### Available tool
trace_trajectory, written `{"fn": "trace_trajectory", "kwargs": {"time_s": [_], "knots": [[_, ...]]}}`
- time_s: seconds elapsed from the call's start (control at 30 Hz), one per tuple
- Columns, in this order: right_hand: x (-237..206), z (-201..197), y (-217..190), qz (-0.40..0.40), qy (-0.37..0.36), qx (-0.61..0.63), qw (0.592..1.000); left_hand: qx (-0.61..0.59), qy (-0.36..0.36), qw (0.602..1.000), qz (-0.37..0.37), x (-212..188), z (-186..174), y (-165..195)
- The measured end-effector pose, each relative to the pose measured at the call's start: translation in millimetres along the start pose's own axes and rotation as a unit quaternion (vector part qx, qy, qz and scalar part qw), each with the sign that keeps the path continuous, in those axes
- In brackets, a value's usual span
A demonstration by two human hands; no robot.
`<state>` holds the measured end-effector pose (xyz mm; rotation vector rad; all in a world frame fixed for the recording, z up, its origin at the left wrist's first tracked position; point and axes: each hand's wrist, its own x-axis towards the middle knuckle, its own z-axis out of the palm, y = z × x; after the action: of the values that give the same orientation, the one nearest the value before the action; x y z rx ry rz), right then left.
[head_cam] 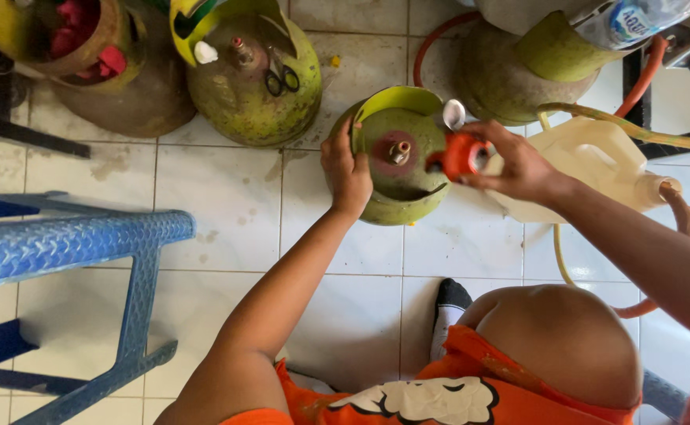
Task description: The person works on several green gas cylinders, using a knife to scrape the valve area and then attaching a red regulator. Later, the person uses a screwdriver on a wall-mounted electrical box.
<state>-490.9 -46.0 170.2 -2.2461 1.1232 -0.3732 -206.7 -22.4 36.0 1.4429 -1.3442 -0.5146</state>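
A small green gas cylinder (398,169) stands on the tiled floor in front of me, its brass valve (399,151) bare at the top. My left hand (346,169) grips the cylinder's collar on its left side. My right hand (514,161) holds an orange gas regulator (460,155) just right of the valve, a little above the cylinder top. A hose (660,149) runs off to the right from it.
Another green cylinder (254,75) with scissors (282,80) on top stands behind, with more cylinders at the left (124,79) and right (510,75). A whitish plastic jerrycan (597,157) lies right. A blue plastic stool (69,252) stands left. My knee (565,338) is below.
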Motion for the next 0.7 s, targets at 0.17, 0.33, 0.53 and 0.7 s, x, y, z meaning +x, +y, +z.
{"fn": "trace_trajectory", "kwargs": {"time_s": [0.17, 0.33, 0.53, 0.7], "knots": [[54.9, 24.2, -22.9, 0.031, 0.014, 0.011, 0.999, 0.001, -0.001, 1.000, -0.028, -1.6, 7.1, -4.7], [64.8, 32.5, -23.1, 0.092, -0.024, -0.013, 0.995, -0.002, 0.004, 1.000, -0.031, -2.6, 12.6, -8.6], [59.5, 44.1, -19.5, 0.145, -0.018, -0.007, 0.989, 0.000, 0.011, 1.000, -0.025, -2.2, 14.4, -9.0], [56.4, 46.1, -22.9, 0.147, -0.003, 0.011, 0.989, -0.020, 0.000, 1.000, -0.019, -0.2, 13.0, -7.2]]}}
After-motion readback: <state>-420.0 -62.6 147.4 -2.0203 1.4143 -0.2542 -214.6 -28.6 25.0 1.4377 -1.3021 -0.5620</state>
